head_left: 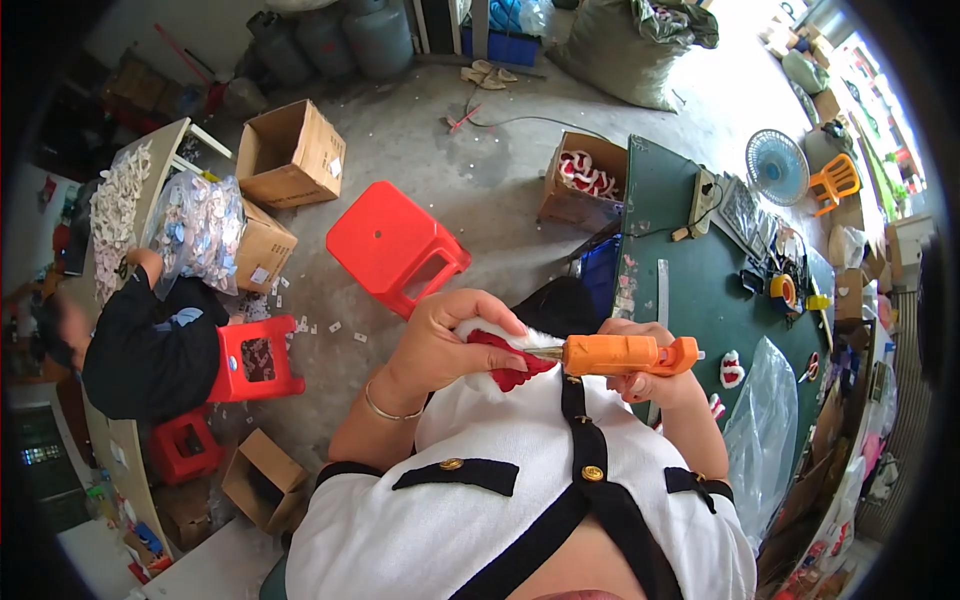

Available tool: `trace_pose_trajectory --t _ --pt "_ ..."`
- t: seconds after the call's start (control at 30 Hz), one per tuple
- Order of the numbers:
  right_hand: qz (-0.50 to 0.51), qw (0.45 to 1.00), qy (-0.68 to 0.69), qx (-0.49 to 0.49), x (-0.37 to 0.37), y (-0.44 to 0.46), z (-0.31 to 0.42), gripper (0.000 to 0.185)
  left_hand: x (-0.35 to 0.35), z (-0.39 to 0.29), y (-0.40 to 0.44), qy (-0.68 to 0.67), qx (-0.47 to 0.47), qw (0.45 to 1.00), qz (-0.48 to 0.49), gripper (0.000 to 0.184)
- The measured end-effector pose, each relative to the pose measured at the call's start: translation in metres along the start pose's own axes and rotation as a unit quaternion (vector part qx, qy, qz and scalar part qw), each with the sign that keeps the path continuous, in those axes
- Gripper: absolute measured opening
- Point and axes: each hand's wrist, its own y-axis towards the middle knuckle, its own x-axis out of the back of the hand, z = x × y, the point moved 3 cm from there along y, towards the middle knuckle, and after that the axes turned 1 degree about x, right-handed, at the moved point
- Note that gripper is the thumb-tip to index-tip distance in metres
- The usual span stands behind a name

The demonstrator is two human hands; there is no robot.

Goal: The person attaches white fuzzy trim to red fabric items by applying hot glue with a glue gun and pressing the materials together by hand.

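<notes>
So, just the head view here. The red-and-white plush piece [511, 379] is up in front of the chest, between the two hands, well off the tabletop [665, 230] on the right. The nozzle [545, 353] of the orange glue gun [615, 354] points left, right at the red fabric; can't tell if the tip is actually touching it or just beside it.

Tips for this bit, imo: steady the piece, let the tip ride close along the fabric, squeeze lightly, and don't let glue get into the white fluff. Main thing I'd watch is that left thumb and index finger. They're near the nozzle, and if it's hot, that's an easy burn. I'd pinch a little farther back.

Pose-wise, the left hand [445, 335] is closed in a pinch on the piece, thumb on the near side and index finger curled over the far side, with the forearm coming up from the near left and the elbow bent. The right hand [655, 388] is wrapped around the gun, holding it about level, forearm rising from the near right. Trigger's hidden, so no clue whether it's being squeezed.

Beyond the right hand there's a similar small piece [732, 369] lying on the tabletop, with scissors [810, 367] farther right.
</notes>
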Motion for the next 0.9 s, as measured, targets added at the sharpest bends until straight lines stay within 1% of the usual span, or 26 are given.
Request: trace_pose_trajectory --t 0.1,0.13,0.23,0.27,0.37,0.4,0.47,0.53,0.63,0.67,0.73,0.77,0.8,0.9 --pt "0.010 0.996 -0.072 0.047 -0.001 0.005 0.009 0.036 0.000 0.001 0.001 0.001 0.000 1.000 -0.002 0.025" --pt "0.009 0.996 -0.072 0.047 0.000 0.007 0.012 0.036 0.001 0.001 0.001 0.004 0.005 1.000 -0.003 0.025" --pt "0.029 0.980 -0.184 0.069 0.000 0.011 0.025 0.035 0.001 0.002 0.001 0.012 0.016 1.000 -0.004 0.025" --pt "0.028 0.980 -0.184 0.069 0.001 0.013 0.029 0.035 0.001 0.002 0.001 0.010 0.027 1.000 -0.003 0.025" --pt "0.086 0.951 -0.285 0.081 0.003 0.014 0.040 0.041 0.000 0.002 0.002 0.005 0.050 0.999 -0.002 0.025" --pt "0.085 0.951 -0.285 0.081 0.005 0.015 0.043 0.041 -0.001 0.001 0.002 0.015 0.066 0.998 0.001 0.025" --pt "0.115 0.947 -0.291 0.070 0.007 0.017 0.047 0.040 -0.002 0.000 0.002 0.033 0.097 0.995 0.006 0.025" --pt "0.131 0.945 -0.293 0.063 0.012 0.018 0.048 0.040 -0.003 0.000 0.003 0.037 0.092 0.995 0.016 0.025" --pt "0.157 0.957 -0.241 0.038 0.020 0.019 0.046 0.041 -0.005 0.002 0.004 0.047 0.082 0.995 0.033 0.025" --pt "0.157 0.957 -0.241 0.038 0.020 0.018 0.044 0.041 -0.004 0.003 0.004 0.019 0.091 0.995 0.025 0.026" --pt "0.101 0.985 -0.126 0.062 0.022 0.016 0.038 0.038 -0.003 0.006 0.004 -0.037 0.108 0.993 0.007 0.030" --pt "0.072 0.992 -0.067 0.073 0.023 0.016 0.037 0.036 -0.003 0.007 0.005 -0.037 0.107 0.994 0.005 0.030" --pt "0.074 0.992 -0.067 0.072 0.020 0.017 0.038 0.036 -0.003 0.008 0.005 -0.035 0.099 0.994 -0.002 0.030" --pt "0.053 0.978 -0.181 0.088 0.006 0.022 0.043 0.037 -0.002 0.009 0.005 -0.029 0.086 0.996 -0.015 0.031"
